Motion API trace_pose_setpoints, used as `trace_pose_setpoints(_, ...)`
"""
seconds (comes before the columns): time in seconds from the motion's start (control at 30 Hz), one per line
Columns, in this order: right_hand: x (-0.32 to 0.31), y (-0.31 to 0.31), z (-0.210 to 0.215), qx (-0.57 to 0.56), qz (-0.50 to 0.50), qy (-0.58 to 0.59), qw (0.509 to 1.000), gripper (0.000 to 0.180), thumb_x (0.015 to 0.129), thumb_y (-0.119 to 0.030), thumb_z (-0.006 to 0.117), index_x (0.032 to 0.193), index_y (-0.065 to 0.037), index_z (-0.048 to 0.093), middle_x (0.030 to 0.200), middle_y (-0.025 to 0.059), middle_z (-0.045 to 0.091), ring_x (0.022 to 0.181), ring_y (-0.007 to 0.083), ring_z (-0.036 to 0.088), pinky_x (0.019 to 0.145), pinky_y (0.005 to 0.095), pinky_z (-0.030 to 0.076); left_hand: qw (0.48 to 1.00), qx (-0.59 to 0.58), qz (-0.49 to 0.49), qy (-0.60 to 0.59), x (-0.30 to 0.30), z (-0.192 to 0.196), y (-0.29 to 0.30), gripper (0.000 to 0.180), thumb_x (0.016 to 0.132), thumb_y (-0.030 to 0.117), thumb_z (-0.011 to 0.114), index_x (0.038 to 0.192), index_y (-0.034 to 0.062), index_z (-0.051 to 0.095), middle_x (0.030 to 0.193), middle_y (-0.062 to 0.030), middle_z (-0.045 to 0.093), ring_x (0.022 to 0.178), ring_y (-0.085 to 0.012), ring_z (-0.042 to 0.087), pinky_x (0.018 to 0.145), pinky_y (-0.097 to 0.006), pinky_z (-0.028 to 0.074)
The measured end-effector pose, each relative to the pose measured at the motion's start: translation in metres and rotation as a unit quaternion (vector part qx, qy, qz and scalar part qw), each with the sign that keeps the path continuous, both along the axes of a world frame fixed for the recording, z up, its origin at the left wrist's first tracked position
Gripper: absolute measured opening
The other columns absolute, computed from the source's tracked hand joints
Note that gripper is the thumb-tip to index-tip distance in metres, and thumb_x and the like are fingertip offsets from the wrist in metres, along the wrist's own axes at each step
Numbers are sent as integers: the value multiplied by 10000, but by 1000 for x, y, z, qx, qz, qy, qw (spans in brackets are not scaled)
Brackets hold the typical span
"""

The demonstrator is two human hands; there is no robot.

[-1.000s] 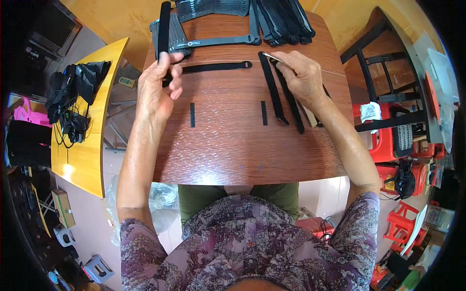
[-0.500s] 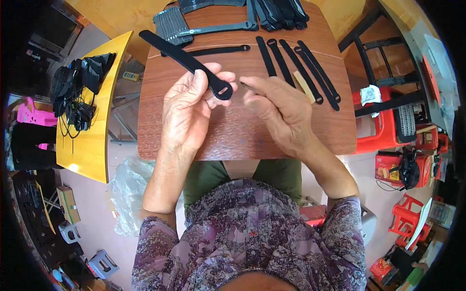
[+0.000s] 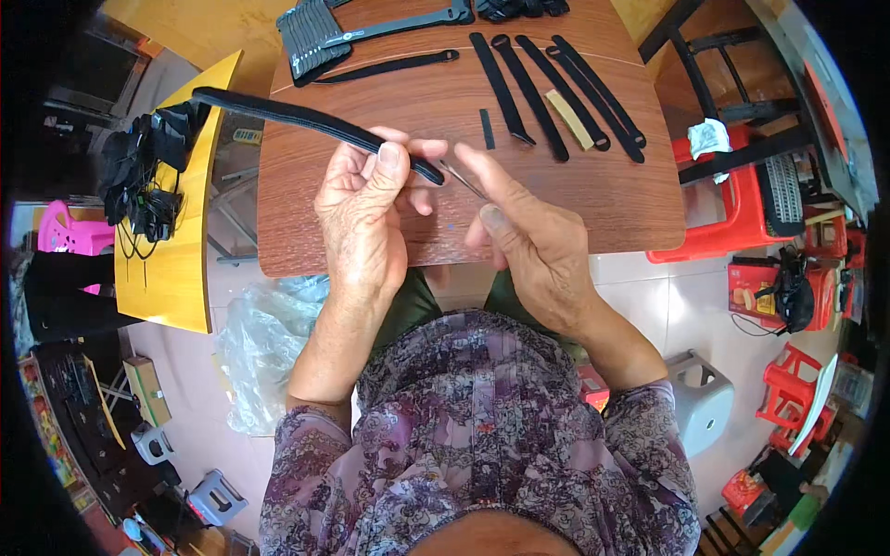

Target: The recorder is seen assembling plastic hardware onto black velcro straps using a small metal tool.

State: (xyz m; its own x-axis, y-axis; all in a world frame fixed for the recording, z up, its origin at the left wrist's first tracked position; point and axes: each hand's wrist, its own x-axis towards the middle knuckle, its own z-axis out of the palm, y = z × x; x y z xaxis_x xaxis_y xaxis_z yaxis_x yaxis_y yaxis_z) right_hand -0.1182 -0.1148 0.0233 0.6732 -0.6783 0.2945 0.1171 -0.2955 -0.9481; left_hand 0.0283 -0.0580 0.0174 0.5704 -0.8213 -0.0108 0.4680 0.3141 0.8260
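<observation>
Head view: the left hand (image 3: 363, 213) has tilted the black strap (image 3: 295, 116) edge-on.

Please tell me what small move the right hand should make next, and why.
I would probably guide the thin tool in the right hand to the nearer end of the black strap: the left hand pinches the strap close to that end, and the tool's tip points toward it. Whether they already touch is hard to tell.

Your strap (image 3: 287, 113) looks like matt cloth, your thin tool (image 3: 465, 179) metallic; your desk (image 3: 612, 208) at twelve o'clock shows glossy wood grain, the two o'clock stool (image 3: 732, 206) smooth plastic.
</observation>
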Motion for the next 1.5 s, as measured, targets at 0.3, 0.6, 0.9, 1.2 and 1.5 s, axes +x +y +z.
trace_pose_setpoints(0.3, -12, 8, -13, -19, 4, 60, 998, 425, 844, 3, 451, 1253, -98, 508, 601, 40, 514, 537, 98, 496, 499, 234, 420, 1000, -1, 0, -17, -12, -4, 6, 190, 870, 160, 574, 983, 26, 500, 919, -203, 636, 620, -152, 610, 510, -206, 426)
trace_pose_setpoints(0.6, -18, 5, -12, 71, 28, 100, 992, 356, 910, -58, 455, 1257, -116, 507, 705, 10, 578, 589, 50, 491, 523, 201, 408, 1000, -16, -23, -1, -18, -13, 9, 230, 852, 85, 580, 1046, -13, 504, 944, -202, 622, 676, -194, 629, 614, -277, 519)
trace_pose_setpoints(0.9, -15, 4, -7, 4, 20, 90, 996, 377, 878, -15, 474, 1246, -90, 512, 822, 51, 636, 594, 83, 516, 578, 223, 455, 998, -40, 3, -53, -14, -19, 10, 248, 839, 44, 585, 1066, -21, 508, 972, -201, 617, 705, -211, 629, 640, -300, 528)
trace_pose_setpoints(1.2, -12, 1, -5, -47, 19, 148, 988, 424, 847, 41, 460, 1250, -83, 502, 981, 98, 653, 581, 103, 529, 589, 236, 476, 994, -46, 32, -97, -16, -20, 10, 284, 813, 26, 613, 1072, -17, 504, 979, -200, 616, 754, -201, 619, 679, -310, 540)
trace_pose_setpoints(1.5, -10, -1, -3, -35, 27, 171, 984, 396, 865, 14, 459, 1244, -90, 509, 920, 95, 660, 577, 99, 543, 583, 236, 478, 990, -45, 40, -129, -15, -25, 11, 297, 799, 13, 627, 1066, -19, 503, 982, -196, 618, 775, -194, 620, 705, -300, 533)
